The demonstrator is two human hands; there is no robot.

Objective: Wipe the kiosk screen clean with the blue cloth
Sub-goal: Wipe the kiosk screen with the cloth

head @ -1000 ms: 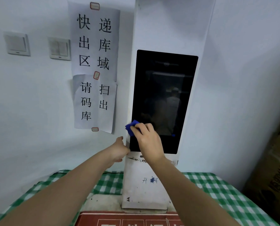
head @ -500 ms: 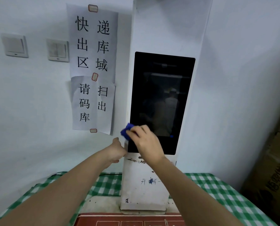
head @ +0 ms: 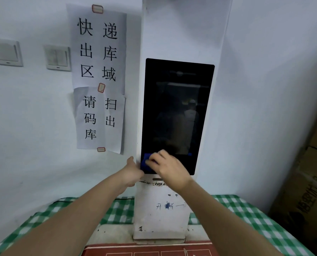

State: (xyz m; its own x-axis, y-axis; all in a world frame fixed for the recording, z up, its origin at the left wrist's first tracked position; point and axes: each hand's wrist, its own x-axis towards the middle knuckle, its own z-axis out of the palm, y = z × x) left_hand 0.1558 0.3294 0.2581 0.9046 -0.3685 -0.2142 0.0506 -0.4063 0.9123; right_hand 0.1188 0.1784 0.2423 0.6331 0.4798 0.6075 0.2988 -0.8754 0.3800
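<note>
The kiosk is a tall white column with a dark, switched-off screen [head: 178, 111] on its front. My right hand [head: 167, 168] presses a small blue cloth [head: 146, 162] against the screen's lower left corner. The fingers cover most of the cloth. My left hand [head: 132, 172] grips the kiosk's left edge just below and left of the cloth, with its fingers hidden behind the column.
The kiosk base [head: 159, 218] stands on a table with a green checked cloth [head: 246, 215]. Paper signs [head: 98, 78] and two wall switches [head: 58, 57] are to the left. Cardboard boxes [head: 305, 191] stand at the right. A red box [head: 150, 250] lies at the front.
My right hand has slid the blue cloth down along the screen's left edge toward its bottom corner. My left hand has kept its hold on the kiosk's side.
</note>
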